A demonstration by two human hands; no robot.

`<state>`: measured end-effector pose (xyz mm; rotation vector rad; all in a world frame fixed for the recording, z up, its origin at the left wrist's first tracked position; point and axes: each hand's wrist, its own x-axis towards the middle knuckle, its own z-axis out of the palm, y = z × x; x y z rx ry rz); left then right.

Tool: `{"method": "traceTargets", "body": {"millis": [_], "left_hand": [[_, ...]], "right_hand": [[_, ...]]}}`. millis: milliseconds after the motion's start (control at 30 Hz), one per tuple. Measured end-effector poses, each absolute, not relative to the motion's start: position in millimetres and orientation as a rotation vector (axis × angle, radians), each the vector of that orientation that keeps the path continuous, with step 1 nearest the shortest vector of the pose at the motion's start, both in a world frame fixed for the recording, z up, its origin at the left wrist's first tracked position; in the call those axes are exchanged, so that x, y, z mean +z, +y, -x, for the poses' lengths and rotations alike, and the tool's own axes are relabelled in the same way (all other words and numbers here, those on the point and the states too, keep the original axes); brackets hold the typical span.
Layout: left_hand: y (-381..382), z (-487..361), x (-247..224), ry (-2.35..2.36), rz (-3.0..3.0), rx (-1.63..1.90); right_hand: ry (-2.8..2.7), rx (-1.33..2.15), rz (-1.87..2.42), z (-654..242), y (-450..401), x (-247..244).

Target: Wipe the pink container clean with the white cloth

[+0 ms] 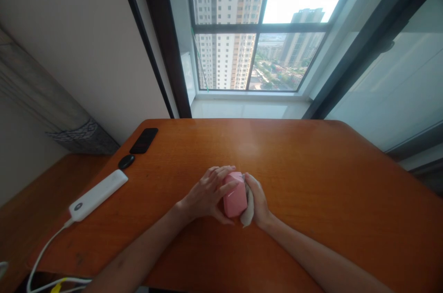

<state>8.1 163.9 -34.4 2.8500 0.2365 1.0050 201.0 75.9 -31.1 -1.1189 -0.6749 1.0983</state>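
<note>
**L hand** (206, 195) is curled, fingers closed over the top and near side of a matte pink rounded-edge box (235, 198), gripping it. **R hand** (259, 200) is also closed, fingers wrapped round a crumpled white cloth (247, 208), pressing it against the box's right side. Box + cloth sit between both hands, held just above or on the orange-brown wooden table (304, 168), can't tell which, near its middle.

Count: 1 box, 1 cloth. Left of hands, on same table: 1 black smartphone (144, 140), face down or up unclear; 1 small black oval object (126, 161); 1 white bar-shaped device (97, 195) w/ 1 white cable (44, 251). Tall window (224, 30) beyond table.
</note>
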Motion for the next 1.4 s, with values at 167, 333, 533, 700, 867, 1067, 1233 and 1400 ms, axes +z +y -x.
{"method": "traceTargets", "body": {"millis": [167, 333, 533, 700, 867, 1067, 1233, 1400], "left_hand": [[164.5, -7.5, -39.2, 0.268, -2.871, 1.025], [158.7, -11.9, -42.6, 0.323, -2.727, 1.046], [151.1, -17.2, -35.9, 0.427, -2.402, 0.972], [146.0, -19.6, -29.2, 0.553, -2.105, 0.832], [147.1, -17.5, -37.8, 0.585, -2.133, 0.794], [159.9, -9.7, -41.9, 0.325, -2.592, 0.955], [163.4, -8.6, -37.1, 0.233, -2.807, 0.997], [161.6, -10.6, -42.4, 0.276, -2.788, 0.975]], "right_hand": [[-0.683, 1.106, 1.104, -200.0, 76.1, -28.8], [-0.713, 1.113, 1.101, -199.1, 74.2, -27.2], [-0.753, 1.098, 1.117, -199.6, 70.9, -26.9], [-0.754, 1.132, 1.127, -199.2, 70.1, -23.9], [-0.750, 1.123, 1.116, -199.2, 70.7, -20.9], [-0.711, 1.115, 1.114, -199.7, 71.4, -26.6], [-0.669, 1.149, 1.086, -199.8, 73.4, -32.1], [-0.665, 1.161, 1.085, -199.7, 73.0, -31.7]]}}
